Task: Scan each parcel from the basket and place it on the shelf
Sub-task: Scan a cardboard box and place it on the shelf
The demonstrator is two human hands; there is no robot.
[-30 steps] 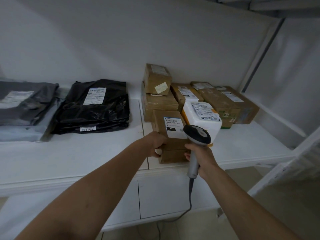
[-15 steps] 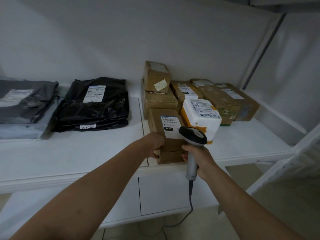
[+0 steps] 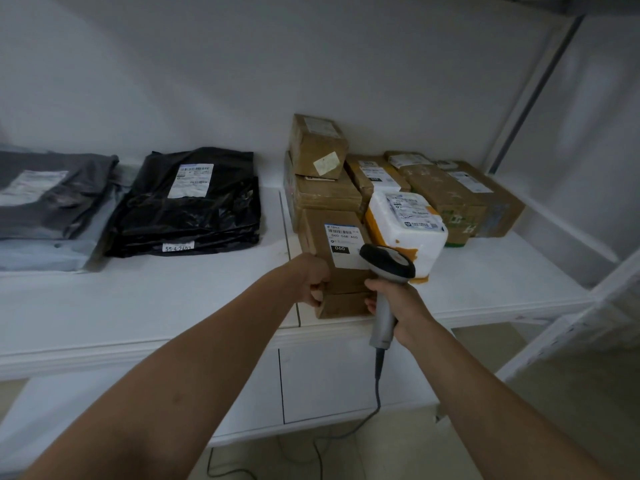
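A brown cardboard parcel [image 3: 332,233] with a white label marked 060 rests on the white shelf [image 3: 173,299] near its front edge. My left hand [image 3: 311,279] grips the parcel's near left corner. My right hand [image 3: 398,303] holds a grey barcode scanner [image 3: 388,268] by its handle, and its fingers touch the parcel's near right side. The scanner's head hangs over the parcel's right edge. Its cable drops below the shelf. No basket is in view.
Behind the parcel stand several brown boxes [image 3: 318,150] and a white foam box [image 3: 408,226]. Black poly bags [image 3: 187,202] and grey poly bags [image 3: 45,199] lie stacked at the left. A white shelf post [image 3: 526,98] rises at the right; a lower shelf [image 3: 311,386] sits beneath.
Both hands have slid the labelled parcel slightly further back onto the shelf. The scanner has moved along with my right hand.
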